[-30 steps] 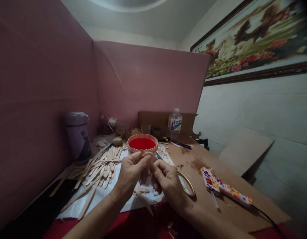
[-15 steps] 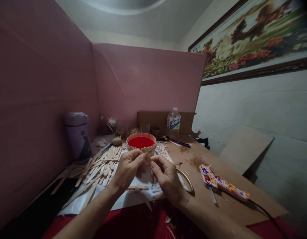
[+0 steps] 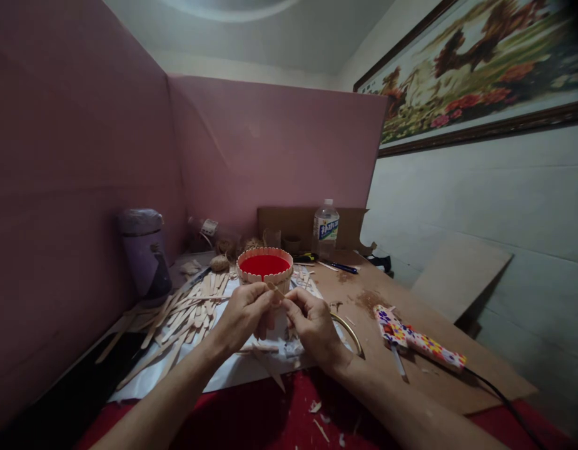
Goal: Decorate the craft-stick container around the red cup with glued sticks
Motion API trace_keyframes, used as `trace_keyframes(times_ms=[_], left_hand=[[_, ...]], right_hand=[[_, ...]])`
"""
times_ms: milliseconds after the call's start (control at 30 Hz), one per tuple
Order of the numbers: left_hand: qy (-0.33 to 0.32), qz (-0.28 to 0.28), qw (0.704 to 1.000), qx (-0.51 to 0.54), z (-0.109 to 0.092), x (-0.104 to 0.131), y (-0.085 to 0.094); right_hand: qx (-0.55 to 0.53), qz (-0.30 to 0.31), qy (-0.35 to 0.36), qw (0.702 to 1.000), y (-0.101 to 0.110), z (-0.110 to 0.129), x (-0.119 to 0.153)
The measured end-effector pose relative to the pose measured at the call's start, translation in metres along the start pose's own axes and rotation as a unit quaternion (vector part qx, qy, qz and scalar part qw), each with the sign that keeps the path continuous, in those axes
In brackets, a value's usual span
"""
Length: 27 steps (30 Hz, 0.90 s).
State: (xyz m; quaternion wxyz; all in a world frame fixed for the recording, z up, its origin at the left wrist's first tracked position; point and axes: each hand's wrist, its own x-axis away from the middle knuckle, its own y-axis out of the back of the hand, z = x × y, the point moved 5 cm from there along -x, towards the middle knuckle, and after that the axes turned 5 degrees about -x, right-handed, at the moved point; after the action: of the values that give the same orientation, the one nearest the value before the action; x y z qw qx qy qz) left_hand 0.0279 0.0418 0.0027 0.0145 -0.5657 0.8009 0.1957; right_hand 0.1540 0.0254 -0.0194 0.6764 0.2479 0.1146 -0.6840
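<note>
My left hand (image 3: 254, 309) and my right hand (image 3: 310, 319) meet in the middle, fingers pinched on a small piece of wooden stick (image 3: 276, 290) between them. Just behind the fingers stands a round basket (image 3: 244, 275) edged with light wooden sticks, its inside red. Left of my left hand lies a loose pile of wooden sticks (image 3: 197, 315) on white paper (image 3: 228, 375). A gold-coloured ring (image 3: 352, 334) shows partly behind my right wrist.
A flowered glue gun (image 3: 420, 342) with a cord lies on the cardboard (image 3: 481, 384) at right. At the back stand a plastic bottle (image 3: 326, 231) and a blue-handled tool (image 3: 344, 268). A purple flask (image 3: 146, 256) is at left; twine balls (image 3: 219, 263) sit near the basket.
The piece between my fingers is tilted flatter than before, and my right hand has turned slightly. The whole view has shifted a little.
</note>
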Motion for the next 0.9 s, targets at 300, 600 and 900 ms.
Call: trace_keyframes(times_ms=[300,600,900], left_hand=[[0.026,-0.052,0.996,0.064,0.003,0.004,-0.004],[-0.076,-0.117,0.989,-0.042,-0.013,0.018,-0.007],[-0.189,-0.023,0.971,-0.144,-0.02,0.025,-0.027]], right_hand=[[0.151,-0.014,0.122,0.981,-0.002,0.014,0.011],[0.332,-0.032,0.242,0.911,-0.004,0.024,0.012],[-0.041,-0.018,0.048,0.998,0.008,0.018,-0.002]])
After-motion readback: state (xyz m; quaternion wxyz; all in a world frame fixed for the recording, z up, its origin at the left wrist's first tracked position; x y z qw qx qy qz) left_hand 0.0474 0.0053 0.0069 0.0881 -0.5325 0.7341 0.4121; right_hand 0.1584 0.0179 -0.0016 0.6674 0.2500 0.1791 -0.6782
